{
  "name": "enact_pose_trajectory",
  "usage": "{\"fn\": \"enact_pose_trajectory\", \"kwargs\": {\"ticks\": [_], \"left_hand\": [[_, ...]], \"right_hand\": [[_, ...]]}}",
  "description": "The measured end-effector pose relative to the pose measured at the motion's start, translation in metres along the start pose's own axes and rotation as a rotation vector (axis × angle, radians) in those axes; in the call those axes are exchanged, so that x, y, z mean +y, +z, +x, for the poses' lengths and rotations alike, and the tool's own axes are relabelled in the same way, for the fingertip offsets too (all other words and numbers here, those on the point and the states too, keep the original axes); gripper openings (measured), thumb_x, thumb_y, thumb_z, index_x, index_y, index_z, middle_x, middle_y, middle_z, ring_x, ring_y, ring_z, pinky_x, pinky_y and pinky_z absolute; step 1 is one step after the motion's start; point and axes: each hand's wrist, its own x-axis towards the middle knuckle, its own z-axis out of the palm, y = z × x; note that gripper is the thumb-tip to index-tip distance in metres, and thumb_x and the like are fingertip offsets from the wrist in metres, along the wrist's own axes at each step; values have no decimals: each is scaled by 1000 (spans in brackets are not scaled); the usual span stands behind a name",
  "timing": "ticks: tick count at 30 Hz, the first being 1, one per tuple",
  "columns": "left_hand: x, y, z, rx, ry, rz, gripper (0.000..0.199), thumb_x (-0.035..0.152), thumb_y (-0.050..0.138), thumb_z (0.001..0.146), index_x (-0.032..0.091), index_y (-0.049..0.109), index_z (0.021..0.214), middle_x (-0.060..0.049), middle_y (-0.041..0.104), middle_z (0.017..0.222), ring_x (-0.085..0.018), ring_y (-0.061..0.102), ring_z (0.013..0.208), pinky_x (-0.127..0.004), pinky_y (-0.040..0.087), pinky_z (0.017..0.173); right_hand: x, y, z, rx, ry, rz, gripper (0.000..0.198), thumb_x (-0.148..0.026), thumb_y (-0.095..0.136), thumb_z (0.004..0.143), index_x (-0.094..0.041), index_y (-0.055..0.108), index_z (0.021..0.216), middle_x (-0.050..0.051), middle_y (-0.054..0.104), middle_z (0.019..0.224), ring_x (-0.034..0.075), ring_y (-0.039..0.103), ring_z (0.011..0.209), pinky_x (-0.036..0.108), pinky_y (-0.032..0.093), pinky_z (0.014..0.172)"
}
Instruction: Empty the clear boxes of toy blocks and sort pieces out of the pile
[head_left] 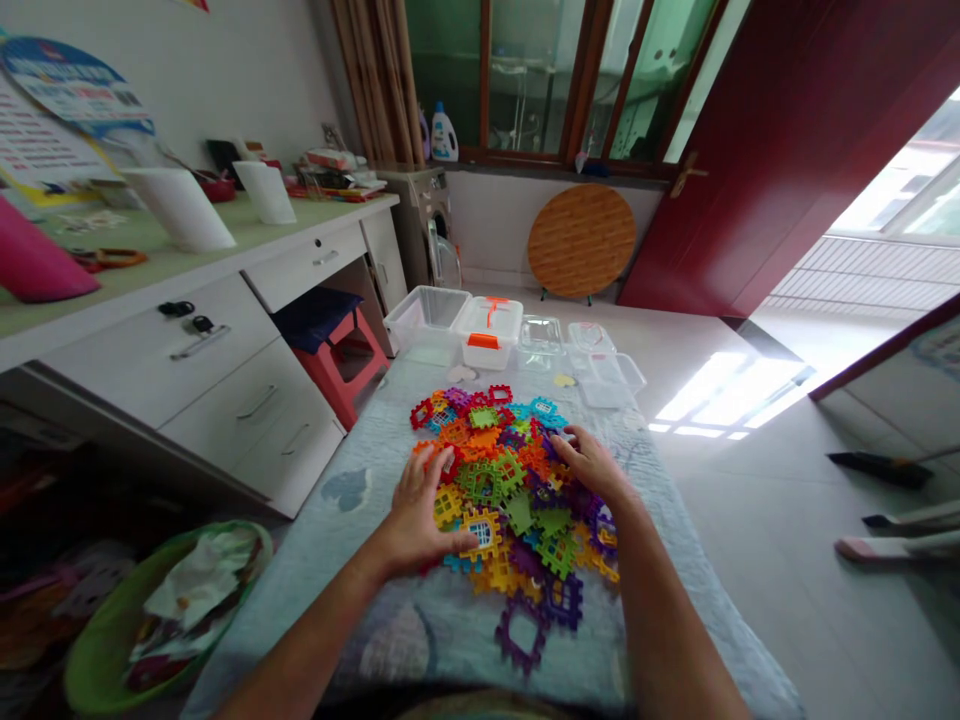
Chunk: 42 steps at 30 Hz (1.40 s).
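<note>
A heap of colourful plastic interlocking building pieces (487, 478) with toothed edges covers the middle of the cloth-covered table. At its left side my left hand (424, 510) rests with fingers spread, the thumb lying by a yellow window piece (482, 533). On the right side of the heap is my right hand (589, 462), its fingertips touching purple pieces; whether they grip one I cannot make out. Closest to me, a purple frame piece (523, 636) lies flat at the near edge of the heap.
Along the table's far end stand an open clear bin (427, 318), a lidded clear box (490, 335) with orange latches, and smaller clear containers (541, 340). A pink stool (337, 360) and drawers stand left. A green basket (169, 620) holds cloths at lower left.
</note>
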Motion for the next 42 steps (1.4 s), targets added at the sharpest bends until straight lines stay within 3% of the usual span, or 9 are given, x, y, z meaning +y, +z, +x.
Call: {"fn": "enact_pose_trajectory", "kwargs": {"ticks": [5, 12, 18, 25, 29, 32, 36, 39, 42], "left_hand": [[20, 22, -13, -90, 100, 120, 139, 68, 86, 34, 31, 23, 152, -20, 9, 159, -53, 8, 143, -72, 18, 109], [33, 28, 5, -13, 164, 64, 127, 58, 85, 52, 31, 13, 154, -16, 5, 161, -45, 15, 145, -64, 26, 112], [37, 27, 16, 79, 214, 55, 106, 59, 77, 67, 31, 20, 152, -14, 14, 159, -41, 20, 145, -61, 28, 113], [47, 7, 38, 238, 198, -1, 81, 49, 75, 74, 26, 37, 142, -14, 32, 151, -32, 37, 138, -49, 36, 114], [39, -11, 56, 337, 111, -102, 71, 44, 77, 73, 24, 45, 133, -11, 50, 136, -30, 47, 131, -46, 39, 111], [25, -22, 64, 254, 34, -209, 78, 44, 80, 68, 26, 43, 134, -8, 58, 127, -27, 58, 118, -43, 45, 104], [5, -31, 68, 155, 45, -131, 87, 49, 84, 60, 23, 46, 134, -10, 56, 130, -30, 55, 121, -45, 43, 105], [-6, -37, 72, 179, 83, -56, 75, 56, 75, 68, 19, 52, 129, -13, 55, 129, -30, 52, 122, -45, 41, 106], [-17, -43, 82, 244, 82, 18, 55, 57, 60, 81, 17, 58, 119, -12, 58, 120, -28, 55, 115, -45, 42, 104]], "right_hand": [[-26, 10, 4, -104, -76, 67, 55, -62, 51, 87, -21, 60, 123, 8, 71, 102, 25, 66, 92, 37, 50, 83], [-35, 24, 14, -287, -172, 270, 57, -53, 68, 79, -25, 59, 127, 8, 63, 127, 26, 60, 111, 42, 48, 96], [-39, 27, 22, -315, -313, 310, 53, -36, 72, 75, -23, 60, 125, 7, 65, 121, 22, 63, 102, 38, 52, 90], [-55, 13, 25, -322, -349, 482, 38, -41, 71, 74, -21, 67, 106, 4, 70, 99, 19, 64, 88, 33, 54, 79], [-64, 11, 30, -272, -279, 621, 42, -44, 70, 72, -21, 64, 106, 3, 70, 94, 17, 64, 81, 31, 53, 74], [-60, 9, 32, -164, -210, 725, 41, -46, 66, 74, -21, 63, 106, 3, 70, 88, 16, 64, 73, 29, 53, 68], [-41, 1, 29, -72, -127, 768, 39, -46, 65, 73, -19, 62, 102, 3, 69, 81, 16, 63, 66, 27, 51, 59], [-24, -9, 23, -108, -75, 688, 36, -45, 64, 74, -18, 63, 98, 4, 71, 80, 16, 63, 65, 27, 49, 57], [-7, -20, 20, -140, -78, 397, 29, -43, 60, 76, -17, 68, 88, 4, 70, 76, 18, 62, 65, 29, 47, 59]]}}
